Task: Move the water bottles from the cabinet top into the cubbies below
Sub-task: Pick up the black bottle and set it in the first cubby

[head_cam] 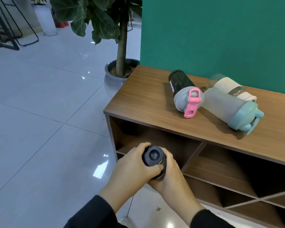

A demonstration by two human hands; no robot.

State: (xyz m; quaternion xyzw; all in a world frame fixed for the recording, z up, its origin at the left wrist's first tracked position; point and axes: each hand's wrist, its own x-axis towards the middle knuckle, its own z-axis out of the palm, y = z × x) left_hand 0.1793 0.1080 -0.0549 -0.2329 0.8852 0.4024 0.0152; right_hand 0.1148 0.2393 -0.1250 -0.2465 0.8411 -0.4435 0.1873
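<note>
Here, left hand [135, 163] and right hand [169, 175] both wrapped the dark bottle [154, 159], fingers closed round its body before the left cubby [155, 139]; rigid, smooth, probably slippery.

The upper left cubby [156, 139] gapes unobstructed just beyond both hands, the right cubby [237, 167] beside it likewise open, while three bottles lie crowding the worktop's [138, 99] far right, leaving its left bare.
</note>
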